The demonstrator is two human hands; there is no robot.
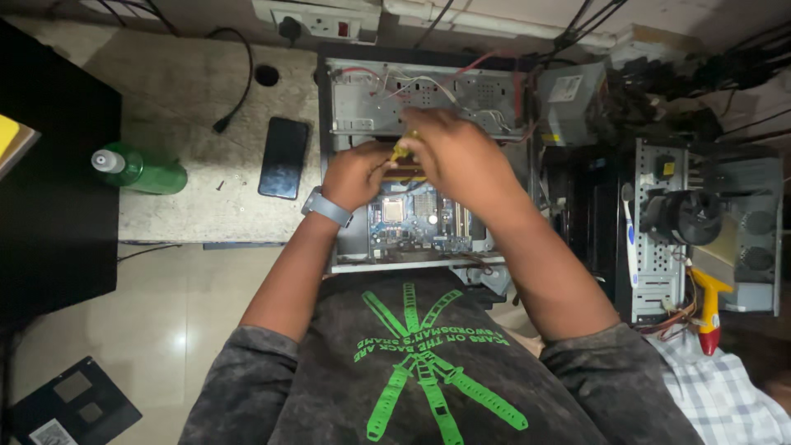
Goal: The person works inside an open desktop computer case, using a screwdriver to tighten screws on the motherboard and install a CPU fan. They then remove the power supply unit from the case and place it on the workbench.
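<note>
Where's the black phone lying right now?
In the head view, the black phone lies flat on the stone table, left of the open computer case, between it and the green bottle, near the left hand.

Free room: bare desk (pixel 177 210) left of the open computer case (pixel 346 247), broken only by a phone (pixel 283 156) lying flat just beside the case, a green bottle (pixel 142 170) on its side near the desk's left edge, and a loose black cable (pixel 239 82) at the back.

Obstacles: inside the case, both hands (left hand (pixel 356 173), right hand (pixel 457 156)) sit close together over the motherboard (pixel 412 218); loose wires (pixel 412 82) cross the rear bay. To the right, a power supply (pixel 568 103) and a second opened case (pixel 667 231) crowd in.
</note>
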